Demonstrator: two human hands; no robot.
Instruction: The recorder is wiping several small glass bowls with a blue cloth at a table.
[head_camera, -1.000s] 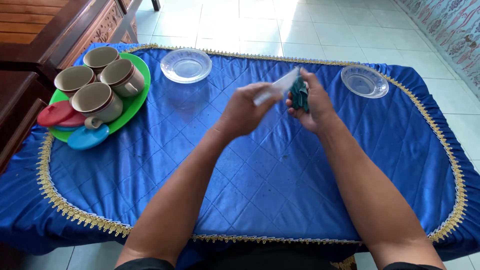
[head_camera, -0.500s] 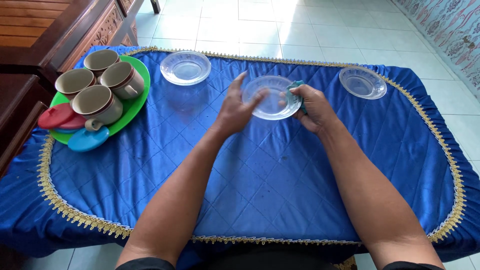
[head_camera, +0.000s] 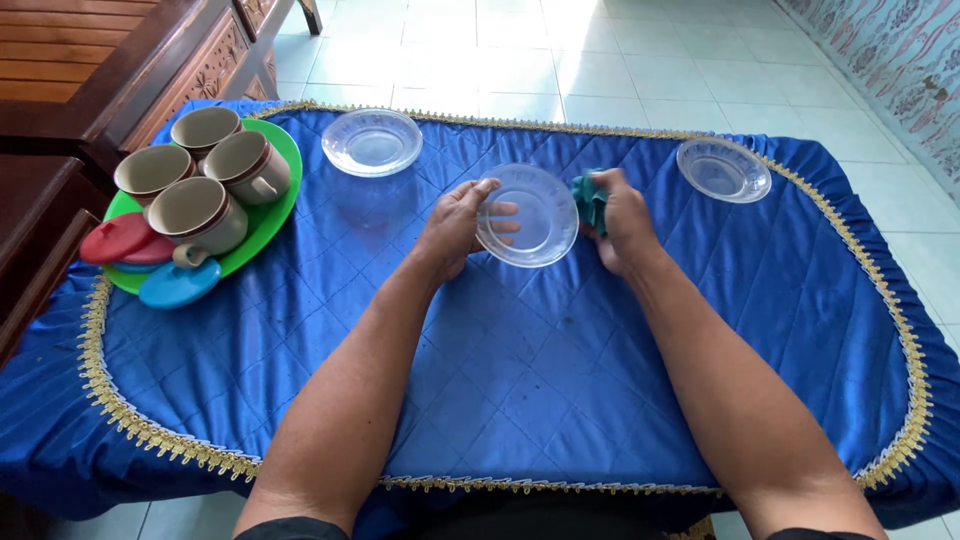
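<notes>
**A:** Head view, item one: what did your hands hold?

**B:** Your left hand (head_camera: 455, 228) was closed on the near-left rim of a clear glass saucer (head_camera: 527, 215), fingers showing through the glass. Your right hand (head_camera: 620, 222) was clenched round a bunched teal cloth (head_camera: 589, 200), pressed to the saucer's right edge. The saucer sat low over the blue quilted tablecloth (head_camera: 520, 370), mid-table; whether it touched the cloth you could not tell.

**A:** Item two: what had changed?

**B:** A second earlier you held the saucer up on edge, cloth behind it. Half a second earlier it was turned flat, your left fingers spread beneath. Here it had come lower and nearer, face up. By my judgement the wiping of this piece was about finished.

**A:** Item three: the rest of the table?

**B:** Two more glass saucers: one at the far left (head_camera: 372, 141), one at the far right (head_camera: 723, 168), both well apart from your hands. On the left, a green tray (head_camera: 272, 210) bore four tan cups (head_camera: 203, 213); a red lid (head_camera: 118, 238) and a blue lid (head_camera: 178, 284) lay at its near edge.
</notes>
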